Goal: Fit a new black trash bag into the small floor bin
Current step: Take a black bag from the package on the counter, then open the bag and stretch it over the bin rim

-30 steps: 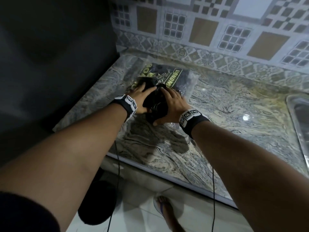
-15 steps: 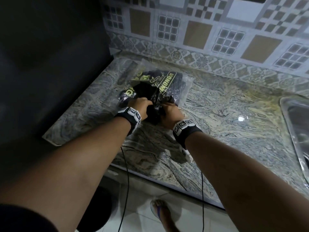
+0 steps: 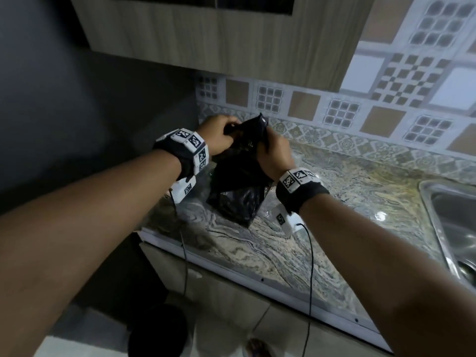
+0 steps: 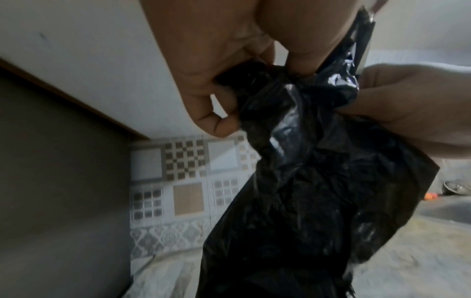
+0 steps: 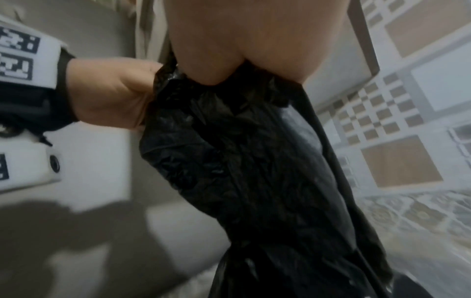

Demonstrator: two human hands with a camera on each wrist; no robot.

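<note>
A folded black trash bag (image 3: 239, 186) hangs above the marbled counter (image 3: 296, 243), held up by both hands at its top. My left hand (image 3: 219, 136) grips the crumpled upper edge from the left; in the left wrist view its fingers (image 4: 221, 121) curl round the black plastic (image 4: 305, 191). My right hand (image 3: 273, 153) pinches the same top edge from the right. The right wrist view shows the bag (image 5: 267, 171) hanging down below my palm. A dark round floor bin (image 3: 157, 331) stands on the floor beneath the counter edge.
A steel sink (image 3: 453, 228) is set in the counter at the right. Patterned wall tiles (image 3: 360, 117) back the counter, and a wooden wall cabinet (image 3: 219, 34) hangs above. A dark wall (image 3: 77, 112) closes the left side. A sandalled foot (image 3: 257, 347) stands beside the bin.
Both hands have lifted a black bag up off the packet on the counter, and it now hangs unfolding between them. The head view has tilted upward.
</note>
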